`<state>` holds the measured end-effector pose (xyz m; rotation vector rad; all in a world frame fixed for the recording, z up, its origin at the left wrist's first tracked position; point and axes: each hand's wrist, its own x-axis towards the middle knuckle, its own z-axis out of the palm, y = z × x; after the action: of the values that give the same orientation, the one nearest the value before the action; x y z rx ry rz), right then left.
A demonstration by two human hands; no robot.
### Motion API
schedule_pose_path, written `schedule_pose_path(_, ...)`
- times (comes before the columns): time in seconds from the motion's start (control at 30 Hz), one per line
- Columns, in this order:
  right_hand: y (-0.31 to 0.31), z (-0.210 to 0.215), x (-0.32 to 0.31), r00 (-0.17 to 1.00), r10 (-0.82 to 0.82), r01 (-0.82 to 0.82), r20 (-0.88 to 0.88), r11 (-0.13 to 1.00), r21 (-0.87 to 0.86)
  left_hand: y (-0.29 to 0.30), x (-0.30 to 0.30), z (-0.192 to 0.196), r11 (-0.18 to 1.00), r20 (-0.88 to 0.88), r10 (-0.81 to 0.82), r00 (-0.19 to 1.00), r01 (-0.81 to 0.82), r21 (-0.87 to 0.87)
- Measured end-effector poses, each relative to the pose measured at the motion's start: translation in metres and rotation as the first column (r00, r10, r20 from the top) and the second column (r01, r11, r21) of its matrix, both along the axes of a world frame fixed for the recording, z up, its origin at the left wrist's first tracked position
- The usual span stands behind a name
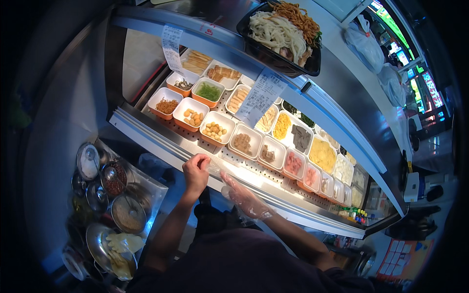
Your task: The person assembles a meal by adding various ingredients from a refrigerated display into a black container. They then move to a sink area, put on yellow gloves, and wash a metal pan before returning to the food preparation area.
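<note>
Right hand (246, 198) flat and open, already inside clear plastic glove (234, 188); left hand (195, 168) pinches its cuff, seemingly tugging. Both below the counter rail (161, 141); trays untouched.

My right hand (246, 199) is in a clear, see-through plastic glove (254, 205); left hand (195, 171) bare. Tubs (190, 110): white inside, orange outside. Contents: green strips (209, 91), yellow shreds (282, 126), pink slices (293, 163), tan balls (215, 130). Tray up top (273, 53) black, with white and brown noodles. Receipts (261, 96) white with dark print.
</note>
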<state>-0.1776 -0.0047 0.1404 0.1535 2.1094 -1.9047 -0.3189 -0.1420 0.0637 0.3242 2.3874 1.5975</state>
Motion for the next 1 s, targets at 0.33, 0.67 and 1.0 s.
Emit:
schedule_pose_path(0.33,0.052,0.0,0.066,0.866,-0.285,0.499,0.411,0.544,-0.675,0.04,-0.028,-0.017,1.0,0.087,-0.015,0.996,0.016,-0.013)
schedule_pose_path(0.67,0.15,-0.172,0.096,0.464,-0.836,0.811,0.291,0.534,0.24,0.021,0.027,-0.024,0.937,0.347,-0.349,0.871,0.321,0.137)
schedule_pose_path(1.0,0.174,-0.181,0.13,0.564,-0.744,0.505,0.358,0.654,0.564,-0.11,0.077,-0.028,0.982,0.644,-0.166,0.747,0.188,0.034)
